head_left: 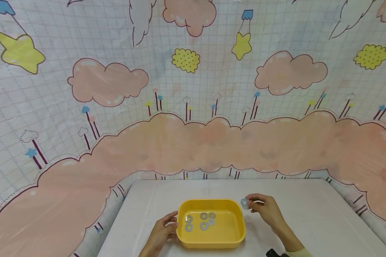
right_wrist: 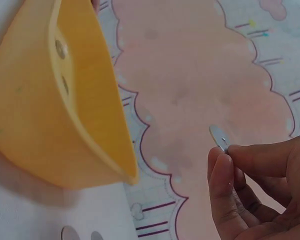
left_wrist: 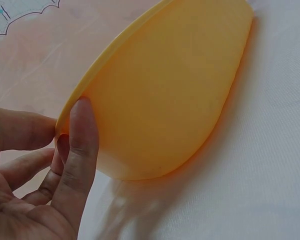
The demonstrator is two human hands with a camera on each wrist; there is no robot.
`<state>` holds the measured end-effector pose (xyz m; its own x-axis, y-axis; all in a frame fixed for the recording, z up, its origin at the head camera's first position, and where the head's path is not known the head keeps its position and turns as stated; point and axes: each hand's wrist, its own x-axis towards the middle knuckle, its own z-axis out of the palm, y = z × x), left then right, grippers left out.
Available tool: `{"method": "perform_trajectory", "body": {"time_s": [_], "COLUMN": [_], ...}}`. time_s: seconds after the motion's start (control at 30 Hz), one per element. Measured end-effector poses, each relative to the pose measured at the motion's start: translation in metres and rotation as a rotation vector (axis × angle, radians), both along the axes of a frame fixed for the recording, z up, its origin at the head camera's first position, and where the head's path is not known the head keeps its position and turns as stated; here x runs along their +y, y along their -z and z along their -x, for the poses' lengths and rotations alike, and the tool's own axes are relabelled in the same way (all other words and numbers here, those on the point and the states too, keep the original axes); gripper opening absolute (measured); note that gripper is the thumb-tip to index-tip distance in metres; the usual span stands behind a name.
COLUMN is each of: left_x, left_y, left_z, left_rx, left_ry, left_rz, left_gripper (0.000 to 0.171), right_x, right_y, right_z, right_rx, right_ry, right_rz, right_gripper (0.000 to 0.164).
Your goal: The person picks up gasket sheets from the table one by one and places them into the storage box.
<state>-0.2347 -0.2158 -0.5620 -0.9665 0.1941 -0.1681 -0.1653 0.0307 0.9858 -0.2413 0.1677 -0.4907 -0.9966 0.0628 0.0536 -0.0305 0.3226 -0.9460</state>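
Note:
In the head view a yellow tray [head_left: 226,228] with rounded corners stands on the white tabletop. Several flat metal washers [head_left: 204,225] lie on the left half of its floor. My left hand [head_left: 161,232] pinches the tray's left rim; in the left wrist view the thumb [left_wrist: 83,125] presses the outer wall. Right of the tray, my right hand [head_left: 266,210] is raised above the tabletop. It holds a washer [right_wrist: 218,137] by its edge between thumb and fingertips. The hole in this washer shows from the side.
Beside the tray's right wall another pale washer [head_left: 247,218] lies on the tabletop [head_left: 296,200]. Close to my right forearm, a black object [head_left: 273,253] pokes in at the bottom edge. Behind the table hangs a patterned cloth [head_left: 193,142] with clouds and stars.

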Motion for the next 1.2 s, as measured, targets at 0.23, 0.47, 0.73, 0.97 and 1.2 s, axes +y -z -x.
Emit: {"method": "perform_trajectory", "body": {"time_s": [0.23,0.47,0.73,0.97,1.2], "left_x": [0.0,0.001,0.002,0.003,0.003], "left_y": [0.001,0.0,-0.001,-0.001,-0.005], "left_z": [0.002,0.001,0.001,0.001,-0.002], "left_rx": [-0.002,0.002,-0.005,-0.01,-0.006], "left_ry": [-0.003,-0.006,-0.024,-0.021,-0.022], "left_rz": [-0.006,-0.007,0.004,0.004,0.0], "left_gripper": [0.062,0.061,0.063,0.064,0.063], "right_x": [-0.013,-0.031,-0.056,-0.074,-0.086], "right_y": [-0.007,-0.006,0.001,0.008,0.02], "right_z": [0.001,0.001,0.006,0.004,0.004], "right_rx": [-0.001,-0.021,-0.031,-0.084,-0.116], "right_ry": [-0.042,-0.124,-0.191,-0.217,-0.296], "right_rz": [0.047,0.086,0.146,0.185,0.234], "right_gripper": [0.021,0.022,0.02,0.02,0.023]}}
